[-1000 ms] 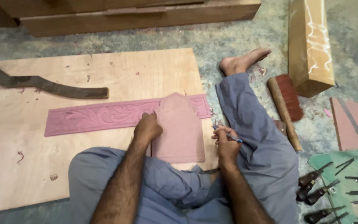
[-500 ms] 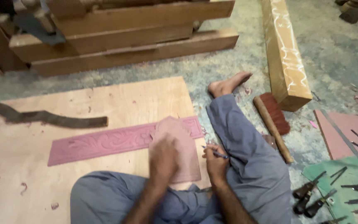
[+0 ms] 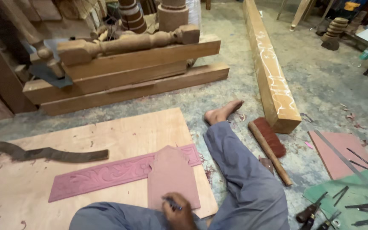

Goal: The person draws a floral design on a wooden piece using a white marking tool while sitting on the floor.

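— What are we at here?

— We're marking, by the look of it. Our right hand [image 3: 178, 211] sits at the near edge of the arched pink panel [image 3: 171, 176], its grip closed on a dark pen [image 3: 172, 203] whose tip rests on the panel's lower part.

— And the other hand?

— Out of view, so we can't speak for its grip.

— Where does the panel lie?

— Flat on the plywood sheet [image 3: 107, 132], its pointed top overlapping the carved pink strip [image 3: 103, 175], which runs out to the panel's left. A red-bristled brush [image 3: 270, 142] lies to the panel's right, beyond our outstretched leg [image 3: 239, 170] — chisels on a green mat [image 3: 350, 200] further right.

— What does the line want from us?

— In our judgement, a steady panel and a slow, light stroke — nothing pins it down.
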